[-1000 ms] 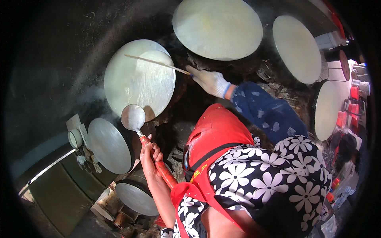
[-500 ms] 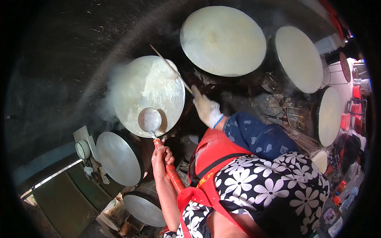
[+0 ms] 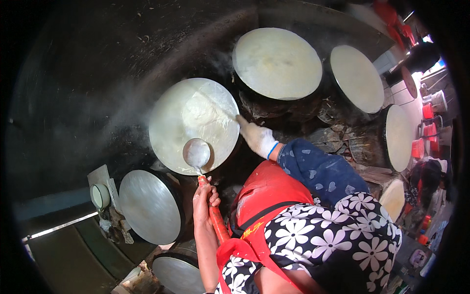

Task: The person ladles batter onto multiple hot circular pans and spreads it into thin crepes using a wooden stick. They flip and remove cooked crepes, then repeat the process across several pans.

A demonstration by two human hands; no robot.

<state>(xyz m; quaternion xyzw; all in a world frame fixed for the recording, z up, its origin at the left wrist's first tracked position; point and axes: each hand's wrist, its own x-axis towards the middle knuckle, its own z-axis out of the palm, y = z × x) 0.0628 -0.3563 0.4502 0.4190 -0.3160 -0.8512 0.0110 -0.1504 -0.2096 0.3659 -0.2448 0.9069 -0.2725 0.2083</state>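
A round griddle (image 3: pixel 166 128) gives off steam, and pale batter (image 3: pixel 201 109) is spread across its upper part, thicker in the middle. My bare left hand (image 3: pixel 205 197) is closed round the red-wrapped handle of a ladle. The ladle's round bowl (image 3: pixel 196 153) is over the griddle's lower edge, coated with whitish batter. My right hand (image 3: pixel 258 138), in a white glove with a blue cuff edge, is at the griddle's right rim. It is closed on a thin wooden stick (image 3: pixel 223 111), which is smeared by motion and reaches over the batter.
Two griddles at the back, one (image 3: pixel 278 63) in the middle and one (image 3: pixel 357 78) to its right, carry pale sheets. Another pale-topped griddle (image 3: pixel 399 138) stands far right. Bare grey griddles (image 3: pixel 149 206) are at the near left. A white pot (image 3: pixel 100 196) sits by the left wall.
The stick has swept across the griddle and is now blurred. Batter has gathered into a thicker patch near the middle. The ladle stays over the lower edge. The whole view has shifted slightly.
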